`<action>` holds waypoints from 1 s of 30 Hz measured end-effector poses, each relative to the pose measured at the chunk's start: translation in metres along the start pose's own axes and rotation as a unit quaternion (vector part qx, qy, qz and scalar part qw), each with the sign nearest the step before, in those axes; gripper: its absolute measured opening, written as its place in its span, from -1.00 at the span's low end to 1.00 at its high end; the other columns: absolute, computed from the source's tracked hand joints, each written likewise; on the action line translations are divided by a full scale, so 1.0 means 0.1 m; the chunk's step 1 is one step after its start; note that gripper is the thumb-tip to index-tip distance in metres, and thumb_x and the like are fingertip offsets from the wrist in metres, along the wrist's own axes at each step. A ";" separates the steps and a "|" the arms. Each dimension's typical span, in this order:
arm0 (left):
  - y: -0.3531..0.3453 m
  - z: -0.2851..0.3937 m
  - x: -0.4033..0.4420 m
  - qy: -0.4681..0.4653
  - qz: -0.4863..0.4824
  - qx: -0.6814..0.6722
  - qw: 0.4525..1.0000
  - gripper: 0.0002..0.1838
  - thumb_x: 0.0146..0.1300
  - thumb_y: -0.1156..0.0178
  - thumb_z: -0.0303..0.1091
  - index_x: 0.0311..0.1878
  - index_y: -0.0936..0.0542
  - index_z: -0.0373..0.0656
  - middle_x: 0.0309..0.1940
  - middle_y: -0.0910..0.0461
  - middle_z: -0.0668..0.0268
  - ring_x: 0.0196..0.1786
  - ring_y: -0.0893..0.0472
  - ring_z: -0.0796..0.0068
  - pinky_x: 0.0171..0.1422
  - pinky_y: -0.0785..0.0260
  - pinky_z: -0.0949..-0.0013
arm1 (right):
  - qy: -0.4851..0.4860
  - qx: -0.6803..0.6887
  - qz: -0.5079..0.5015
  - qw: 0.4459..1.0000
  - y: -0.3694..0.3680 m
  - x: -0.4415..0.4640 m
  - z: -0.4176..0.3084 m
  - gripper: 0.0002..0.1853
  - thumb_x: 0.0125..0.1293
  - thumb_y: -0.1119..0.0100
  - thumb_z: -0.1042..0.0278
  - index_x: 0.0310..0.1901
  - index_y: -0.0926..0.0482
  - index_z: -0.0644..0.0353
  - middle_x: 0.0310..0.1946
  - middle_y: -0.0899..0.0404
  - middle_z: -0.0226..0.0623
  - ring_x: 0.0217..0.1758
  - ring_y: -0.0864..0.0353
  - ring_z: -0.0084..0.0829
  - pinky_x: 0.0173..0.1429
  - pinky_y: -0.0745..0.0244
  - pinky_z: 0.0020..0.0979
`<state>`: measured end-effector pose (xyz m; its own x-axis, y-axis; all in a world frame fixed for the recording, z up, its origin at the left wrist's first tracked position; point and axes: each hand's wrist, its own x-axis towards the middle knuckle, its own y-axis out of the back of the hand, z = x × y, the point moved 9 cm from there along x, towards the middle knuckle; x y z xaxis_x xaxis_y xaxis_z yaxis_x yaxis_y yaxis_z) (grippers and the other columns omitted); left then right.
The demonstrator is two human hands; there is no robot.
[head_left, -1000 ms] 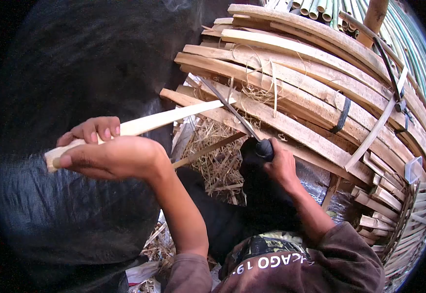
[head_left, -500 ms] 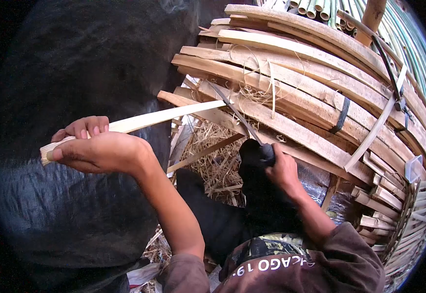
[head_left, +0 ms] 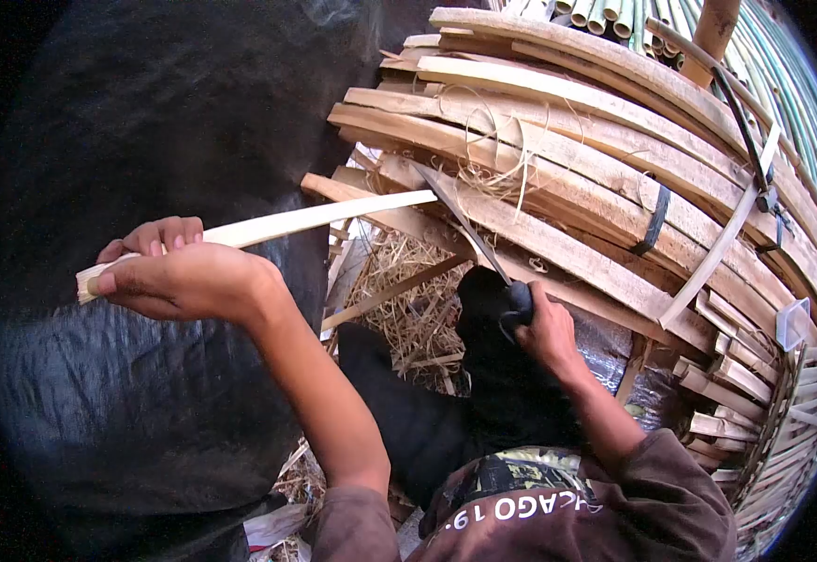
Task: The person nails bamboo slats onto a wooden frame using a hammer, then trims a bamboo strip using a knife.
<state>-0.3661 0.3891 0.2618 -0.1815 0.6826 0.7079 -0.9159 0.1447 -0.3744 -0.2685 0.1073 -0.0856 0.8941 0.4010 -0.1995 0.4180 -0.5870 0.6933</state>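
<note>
A pale split strip (head_left: 305,217), probably bamboo or wood, stretches from my left hand (head_left: 184,276) to the right. My left hand is wrapped round its thick end, palm up, with the fingertips over the top. In my right hand (head_left: 546,328) is the dark handle of a knife (head_left: 469,229). The long blade points up and left, and its upper part lies close by the strip's far tip; whether they touch I cannot tell. Thin curled shavings (head_left: 502,169) hang on the planks just beyond the blade.
Long curved planks (head_left: 596,159) are stacked across the upper right. Green bamboo poles (head_left: 783,84) lie behind them. A clear plastic container (head_left: 792,325) sits at the right, above a slatted basket-like structure (head_left: 802,421). Loose shavings (head_left: 408,290) cover the ground; black sheeting (head_left: 146,122) hangs at the left.
My left hand and the strip have shifted a little left and up. The knife has turned slightly, its handle lower. The curled shavings on the planks have moved.
</note>
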 end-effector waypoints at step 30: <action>-0.09 0.13 -0.17 -0.017 -0.103 -0.127 0.986 -0.63 0.55 0.20 0.08 -0.31 -0.13 0.06 -0.66 -0.17 0.50 -0.72 -0.13 0.79 -0.68 0.01 0.67 | 0.028 0.115 0.002 0.993 0.15 -0.04 -0.14 -0.49 0.02 -0.31 0.43 0.04 -0.35 0.11 -0.50 -0.58 0.12 -0.35 -0.62 0.19 -0.29 -0.46 0.05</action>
<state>-0.3594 0.3671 0.2615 -0.0173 0.5967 0.8022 -0.8159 0.4554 -0.3563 -0.2681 0.1066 -0.0651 0.8877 0.4339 -0.1540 0.4467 -0.7308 0.5161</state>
